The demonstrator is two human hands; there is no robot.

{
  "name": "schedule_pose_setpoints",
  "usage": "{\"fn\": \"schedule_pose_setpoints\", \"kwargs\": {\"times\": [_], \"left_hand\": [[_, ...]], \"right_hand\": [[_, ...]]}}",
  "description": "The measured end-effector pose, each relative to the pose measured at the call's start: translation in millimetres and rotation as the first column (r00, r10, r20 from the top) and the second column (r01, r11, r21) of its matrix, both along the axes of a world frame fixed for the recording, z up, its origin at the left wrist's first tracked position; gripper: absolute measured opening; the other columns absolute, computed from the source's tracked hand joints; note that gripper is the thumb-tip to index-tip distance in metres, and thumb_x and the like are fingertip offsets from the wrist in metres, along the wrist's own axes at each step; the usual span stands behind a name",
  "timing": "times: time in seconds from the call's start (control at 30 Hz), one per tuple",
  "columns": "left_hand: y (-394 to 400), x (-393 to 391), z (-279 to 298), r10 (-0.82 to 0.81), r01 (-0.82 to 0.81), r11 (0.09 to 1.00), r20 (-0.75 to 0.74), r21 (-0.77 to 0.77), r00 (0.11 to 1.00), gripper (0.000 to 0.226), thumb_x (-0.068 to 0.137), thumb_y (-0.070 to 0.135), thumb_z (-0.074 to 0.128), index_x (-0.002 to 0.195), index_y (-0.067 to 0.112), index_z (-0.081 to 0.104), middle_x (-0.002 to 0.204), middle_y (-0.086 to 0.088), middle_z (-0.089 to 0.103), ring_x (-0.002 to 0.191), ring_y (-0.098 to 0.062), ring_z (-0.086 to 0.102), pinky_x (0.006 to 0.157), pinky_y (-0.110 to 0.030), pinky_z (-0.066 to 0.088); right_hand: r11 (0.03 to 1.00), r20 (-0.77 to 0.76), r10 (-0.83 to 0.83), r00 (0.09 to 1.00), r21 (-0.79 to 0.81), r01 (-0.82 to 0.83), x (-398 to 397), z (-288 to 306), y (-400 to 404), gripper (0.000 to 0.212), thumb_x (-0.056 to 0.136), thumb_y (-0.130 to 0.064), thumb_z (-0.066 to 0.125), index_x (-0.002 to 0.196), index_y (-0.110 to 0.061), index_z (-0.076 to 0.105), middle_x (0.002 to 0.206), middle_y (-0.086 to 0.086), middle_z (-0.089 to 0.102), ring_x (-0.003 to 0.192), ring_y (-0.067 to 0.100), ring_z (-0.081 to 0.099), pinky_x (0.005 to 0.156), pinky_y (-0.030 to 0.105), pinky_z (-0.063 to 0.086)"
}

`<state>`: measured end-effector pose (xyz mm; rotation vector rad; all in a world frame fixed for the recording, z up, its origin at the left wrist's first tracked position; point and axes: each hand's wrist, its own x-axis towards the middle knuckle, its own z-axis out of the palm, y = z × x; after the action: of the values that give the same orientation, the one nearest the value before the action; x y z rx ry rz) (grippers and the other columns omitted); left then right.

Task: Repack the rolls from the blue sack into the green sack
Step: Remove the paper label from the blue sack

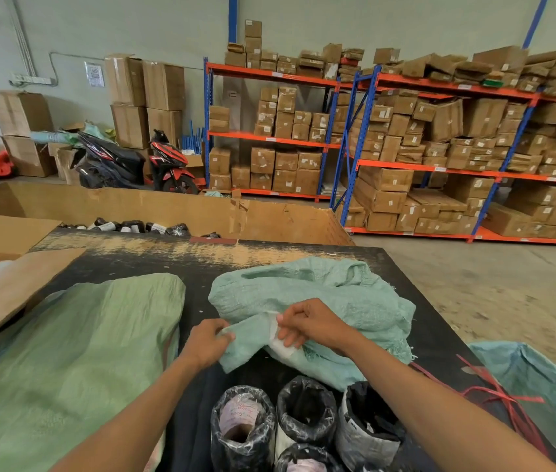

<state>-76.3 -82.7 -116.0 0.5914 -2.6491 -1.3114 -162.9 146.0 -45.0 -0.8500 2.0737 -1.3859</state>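
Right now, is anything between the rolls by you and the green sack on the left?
Nothing solid: bare table separates the rolls from the green sack. Both hands grip the bluish sack, and no opening shows on the green sack.

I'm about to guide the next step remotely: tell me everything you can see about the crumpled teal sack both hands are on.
The teal sack is woven, plastic-looking cloth, crumpled and mostly flat on the dark table. A frayed edge hangs at its right. The left hand and right hand pinch its near edge, showing a white lining. Wrapped rolls stand just before it.
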Motion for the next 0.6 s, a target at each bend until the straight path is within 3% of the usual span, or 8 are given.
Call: {"fn": "schedule_pose_setpoints", "kwargs": {"times": [0.1,0.23,0.33,0.43,0.5,0.6], "left_hand": [[7.0,-0.9,19.2,0.030,-0.020,0.946,-0.026,0.323,0.999,0.016,0.081,0.010,0.060,0.066,0.011,0.057,0.067,-0.003,0.058,0.067,-0.019,0.052,0.064,-0.029,0.038],[5.8,-2.2,27.9,0.069,-0.063,0.905,0.001,0.420,0.998,0.017,0.086,0.008,0.055,0.069,0.011,0.058,0.063,-0.002,0.058,0.061,-0.017,0.053,0.060,-0.028,0.039],[3.4,-1.7,31.9,0.130,-0.121,0.855,0.017,0.504,0.991,0.014,0.087,0.014,0.057,0.087,0.007,0.069,0.074,-0.005,0.071,0.066,-0.017,0.063,0.061,-0.026,0.047],[-0.8,-0.6,34.6,0.143,-0.126,0.816,0.014,0.564,0.990,0.040,0.074,0.028,0.063,0.104,0.003,0.070,0.095,-0.013,0.075,0.083,-0.026,0.068,0.075,-0.035,0.051],[-1.2,1.3,36.6,0.146,-0.126,0.816,0.010,0.565,0.989,0.036,0.074,0.027,0.064,0.101,0.004,0.070,0.089,-0.010,0.074,0.080,-0.025,0.068,0.074,-0.035,0.051],[-2.6,4.0,36.5,0.125,-0.067,0.868,-0.086,0.493,0.988,0.014,0.083,0.022,0.062,0.081,0.009,0.067,0.079,-0.005,0.070,0.078,-0.023,0.064,0.072,-0.033,0.048]], "right_hand": [[1.000,0.002,0.012,1.000,-0.029,-0.012,1.2,0.7,-3.3,0.032,0.097,-0.033,0.060,0.088,-0.004,0.070,0.086,0.013,0.074,0.067,0.021,0.064,0.055,0.027,0.050],[1.000,-0.074,0.010,0.997,-0.022,-0.011,8.6,6.5,-9.0,0.046,0.093,-0.049,0.060,0.086,-0.004,0.071,0.075,0.003,0.070,0.058,0.010,0.055,0.053,0.021,0.041],[0.992,-0.361,0.014,0.933,0.123,0.032,11.4,6.3,-12.6,0.045,0.072,-0.058,0.078,0.076,-0.014,0.069,0.068,-0.006,0.063,0.060,0.002,0.054,0.059,0.018,0.042],[0.906,-0.646,0.174,0.743,0.400,0.136,13.5,-0.9,-16.3,0.051,0.060,-0.074,0.070,0.067,-0.025,0.057,0.064,-0.012,0.057,0.063,0.002,0.053,0.056,0.022,0.037],[0.886,-0.722,0.208,0.660,0.425,0.186,14.5,-7.0,-21.7,0.041,0.068,-0.064,0.069,0.065,-0.027,0.051,0.063,-0.013,0.051,0.064,0.007,0.051,0.055,0.026,0.036],[0.899,-0.742,0.131,0.657,0.368,0.237,14.0,-11.6,-26.9,0.023,0.068,-0.040,0.065,0.065,-0.024,0.049,0.067,-0.008,0.054,0.068,0.015,0.056,0.059,0.030,0.039]]}}
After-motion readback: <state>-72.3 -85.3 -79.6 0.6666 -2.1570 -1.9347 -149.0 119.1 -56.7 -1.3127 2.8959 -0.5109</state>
